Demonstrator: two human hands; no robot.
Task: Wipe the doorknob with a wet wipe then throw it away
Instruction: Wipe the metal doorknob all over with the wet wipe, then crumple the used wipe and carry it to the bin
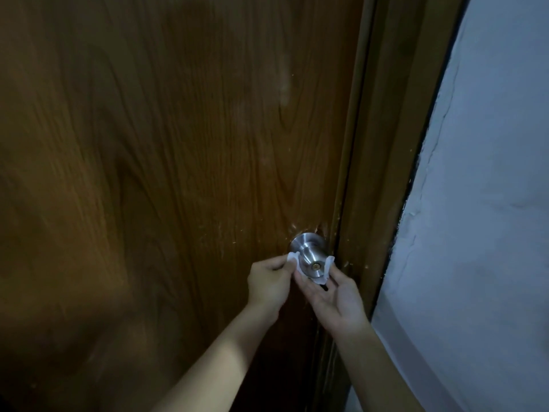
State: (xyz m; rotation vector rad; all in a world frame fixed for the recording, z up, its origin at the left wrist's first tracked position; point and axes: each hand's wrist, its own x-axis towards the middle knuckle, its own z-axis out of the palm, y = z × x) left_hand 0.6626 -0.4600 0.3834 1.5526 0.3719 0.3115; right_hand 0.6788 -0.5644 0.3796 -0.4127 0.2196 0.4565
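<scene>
A round silver doorknob with a keyhole in its face sticks out of the brown wooden door. A white wet wipe is looped under the knob, its two ends showing at the knob's left and right. My left hand pinches the left end of the wipe. My right hand lies palm up under the knob and holds the right end of the wipe against it with thumb and fingers.
The brown door frame runs down just right of the knob. Beyond it is a pale blue-grey plastered wall. The light is dim. No bin is in view.
</scene>
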